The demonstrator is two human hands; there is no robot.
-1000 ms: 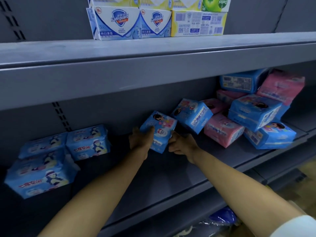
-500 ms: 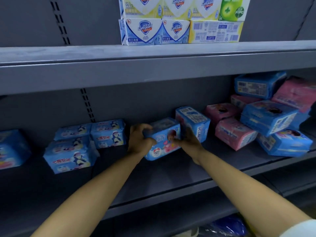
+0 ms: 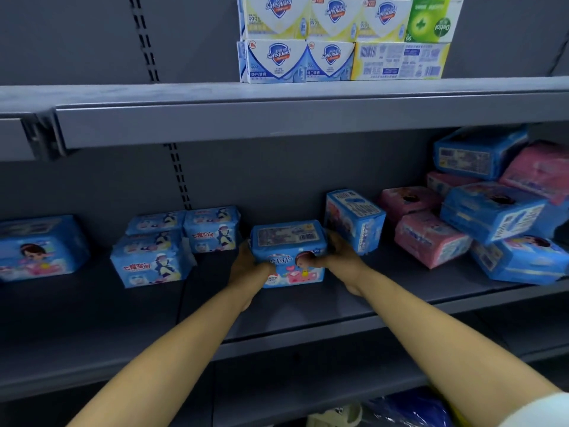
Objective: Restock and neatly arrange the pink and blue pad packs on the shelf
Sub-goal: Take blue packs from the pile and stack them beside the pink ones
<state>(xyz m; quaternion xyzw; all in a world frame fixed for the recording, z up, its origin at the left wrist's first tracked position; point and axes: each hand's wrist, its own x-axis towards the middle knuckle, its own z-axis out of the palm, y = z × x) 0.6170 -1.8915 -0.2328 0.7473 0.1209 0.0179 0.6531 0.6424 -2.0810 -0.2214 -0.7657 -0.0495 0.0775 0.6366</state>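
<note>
A blue pad pack (image 3: 288, 252) stands upright on the grey middle shelf (image 3: 277, 312), front face toward me. My left hand (image 3: 246, 266) grips its left end and my right hand (image 3: 340, 257) grips its right end. Just right of it another blue pack (image 3: 354, 218) stands tilted on end. Farther right lies a loose heap of pink packs (image 3: 429, 238) and blue packs (image 3: 492, 209). Left of my hands sit three smaller blue packs (image 3: 151, 260) and one larger blue pack (image 3: 40, 246).
The upper shelf (image 3: 308, 118) overhangs the work area and carries stacked soap boxes (image 3: 338, 41). A slotted upright (image 3: 178, 177) runs down the back panel. Below the shelf edge a blue bag (image 3: 409, 408) shows.
The pack was turned from tilted to upright and set down on the shelf beside the small blue packs. Both hands stayed on its ends. The view shifted left.
</note>
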